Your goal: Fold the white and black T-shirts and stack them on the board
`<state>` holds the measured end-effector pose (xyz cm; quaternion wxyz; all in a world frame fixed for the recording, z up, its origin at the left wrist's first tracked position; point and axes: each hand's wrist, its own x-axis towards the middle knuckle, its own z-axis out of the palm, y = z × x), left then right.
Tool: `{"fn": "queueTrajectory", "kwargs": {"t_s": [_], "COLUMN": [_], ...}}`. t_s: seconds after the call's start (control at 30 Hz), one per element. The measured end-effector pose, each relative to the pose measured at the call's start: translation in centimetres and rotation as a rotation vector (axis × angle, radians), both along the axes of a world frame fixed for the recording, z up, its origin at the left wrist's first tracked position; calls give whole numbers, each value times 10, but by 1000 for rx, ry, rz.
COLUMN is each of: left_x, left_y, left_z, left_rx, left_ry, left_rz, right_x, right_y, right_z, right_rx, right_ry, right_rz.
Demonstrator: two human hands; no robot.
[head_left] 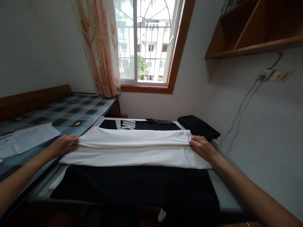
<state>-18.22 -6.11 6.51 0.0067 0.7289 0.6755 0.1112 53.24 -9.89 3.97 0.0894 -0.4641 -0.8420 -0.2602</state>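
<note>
A white garment lies spread across a light table, with a long fold running from side to side. My left hand pinches the left end of this fold. At its right end, my right hand has its fingers closed on the white cloth. Black cloth extends from under the white part toward the table's near edge. Behind the fold shows a black panel with large white lettering. Whether the black and white parts are one piece I cannot tell.
A folded black cloth lies at the table's back right corner. On the left stands a bed with a checked mattress and papers. Cables hang from a wall socket on the right, below a wooden shelf.
</note>
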Motion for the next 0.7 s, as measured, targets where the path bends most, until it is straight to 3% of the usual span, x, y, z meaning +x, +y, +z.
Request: {"fn": "queueTrajectory", "kwargs": {"t_s": [0.1, 0.27, 0.4, 0.5, 0.57, 0.7], "left_x": [0, 17, 52, 80, 92, 90], "left_y": [-2, -6, -3, 10, 23, 52], "left_z": [-2, 14, 14, 7, 3, 2], "left_rx": [-118, -191, -19, 51, 62, 43], "left_ry": [173, 280, 201, 116, 71, -146], "left_rz": [-193, -148, -106, -134, -100, 149], "right_x": [0, 3, -17, -47, -67, -90], "right_y": [3, 5, 11, 24, 35, 47], "right_z": [-7, 6, 20, 19, 11, -14], "right_rx": [-105, -363, -244, -206, -218, -261], "right_ry": [143, 185, 233, 307, 341, 339], "right_rz": [-96, -150, -229, -190, -166, -210]}}
